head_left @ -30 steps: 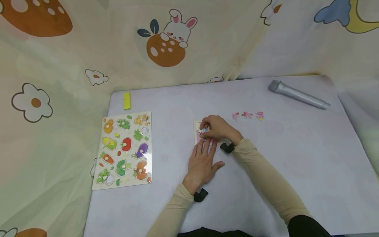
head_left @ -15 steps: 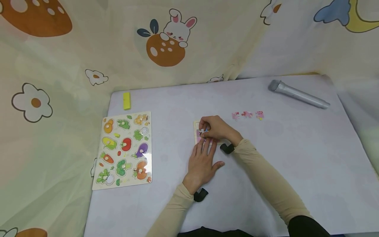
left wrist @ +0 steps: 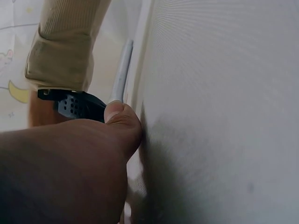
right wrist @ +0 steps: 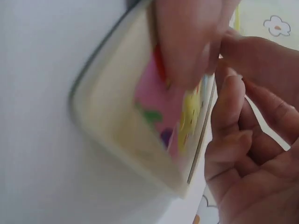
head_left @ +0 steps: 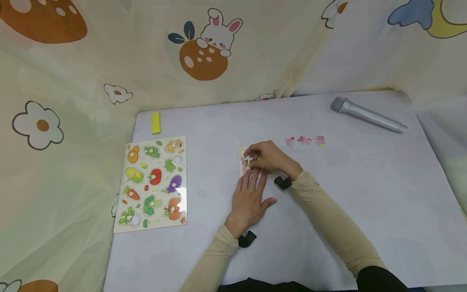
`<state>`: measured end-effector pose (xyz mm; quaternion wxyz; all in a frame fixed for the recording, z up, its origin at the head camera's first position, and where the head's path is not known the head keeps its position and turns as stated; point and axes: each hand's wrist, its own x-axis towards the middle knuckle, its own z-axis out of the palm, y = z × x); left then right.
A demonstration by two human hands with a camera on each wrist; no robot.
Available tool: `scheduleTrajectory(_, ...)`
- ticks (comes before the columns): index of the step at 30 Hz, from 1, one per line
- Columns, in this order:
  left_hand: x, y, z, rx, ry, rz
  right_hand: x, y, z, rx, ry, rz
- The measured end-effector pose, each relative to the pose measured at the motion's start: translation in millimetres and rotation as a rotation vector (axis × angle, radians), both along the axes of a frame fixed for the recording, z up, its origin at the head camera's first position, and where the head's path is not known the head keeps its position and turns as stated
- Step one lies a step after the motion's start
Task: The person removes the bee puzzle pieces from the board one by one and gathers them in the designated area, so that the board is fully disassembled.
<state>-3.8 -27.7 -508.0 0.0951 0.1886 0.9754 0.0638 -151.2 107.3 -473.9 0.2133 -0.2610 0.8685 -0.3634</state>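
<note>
In the head view, a small framed jigsaw puzzle (head_left: 242,161) lies on the table under both hands. My left hand (head_left: 249,202) lies flat with fingers spread, its fingertips pressing on the puzzle's near part. In the right wrist view those fingers rest on a pink printed piece (right wrist: 161,102) inside the pale frame (right wrist: 112,135), with a yellow part (right wrist: 189,112) beside it. My right hand (head_left: 270,157) is bent over the puzzle, thumb and forefinger pinching a small jigsaw piece (head_left: 249,162), mostly hidden. Its other fingers (right wrist: 229,147) are curled in the right wrist view.
Several loose pink jigsaw pieces (head_left: 304,140) lie in a row behind the right hand. A vegetable peg board (head_left: 151,184) is at the left, with a yellow block (head_left: 155,123) behind it. A silver tube-shaped object (head_left: 369,115) lies at the back right.
The right hand's fingers have shifted slightly at the puzzle; yellow and black now shows under them where blue and white showed before. The left hand has stayed in place.
</note>
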Motion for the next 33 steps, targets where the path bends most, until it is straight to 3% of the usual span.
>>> scheduleTrajectory(6,-0.6,1.3,-0.3,-0.008,0.007,0.007,-2.0,20.7,1.0,-0.037,0.033,-0.023)
scheduleTrajectory(21,-0.9,3.1,-1.2,0.011,0.021,0.019,5.4,97.9,-1.7,-0.079,0.15,-0.201)
scheduleTrajectory(33,-0.6,3.0,-4.9,0.002,0.038,0.016,16.6,134.5,-11.5,-0.057,0.118,-0.264)
